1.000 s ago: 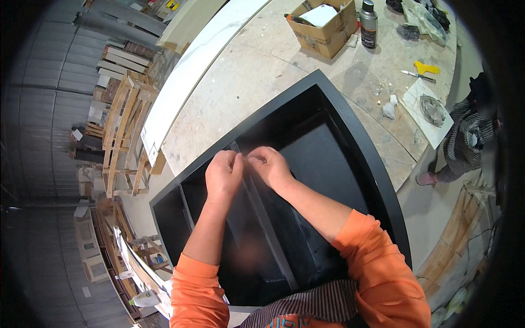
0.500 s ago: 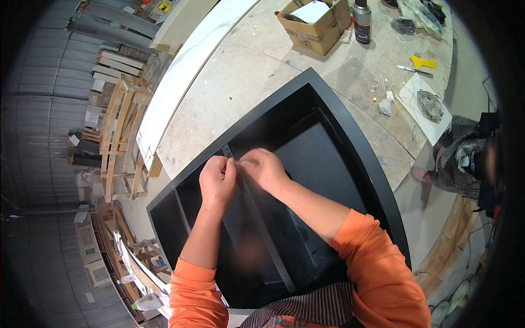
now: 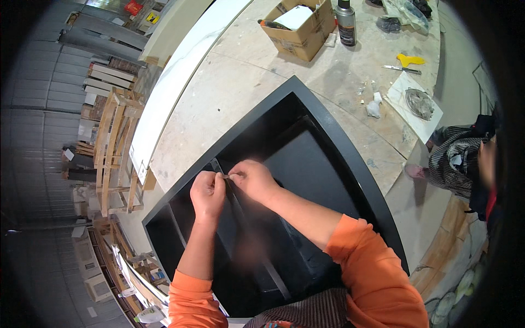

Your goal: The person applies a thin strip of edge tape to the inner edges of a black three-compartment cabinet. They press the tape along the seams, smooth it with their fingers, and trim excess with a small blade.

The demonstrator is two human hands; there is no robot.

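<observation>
A large black box-like frame (image 3: pixel 350 139) with a raised rim lies before me on the work table, and narrow divider bars (image 3: pixel 273 273) cross its inside. Over one divider, near the frame's far left side, my two hands meet fingertip to fingertip. Between them is a small, thin, pale piece (image 3: pixel 226 176), too small to name. My left hand (image 3: pixel 208 197) is closed in a pinch at its left end. My right hand (image 3: pixel 256 181) pinches the other end with thumb and forefinger.
A cardboard box (image 3: pixel 301 41), a spray can (image 3: pixel 346 24), a yellow scraper (image 3: pixel 410 60), a knife (image 3: pixel 402 70) and a white tile (image 3: pixel 402 95) with a round grey object sit on the far table (image 3: pixel 240 82). Wooden racks (image 3: pixel 112 131) stand left; another person (image 3: pixel 456 158) is at right.
The view has shifted slightly, so the table and frame appear a little more to the left. My hands stay pinched together over the same divider.
</observation>
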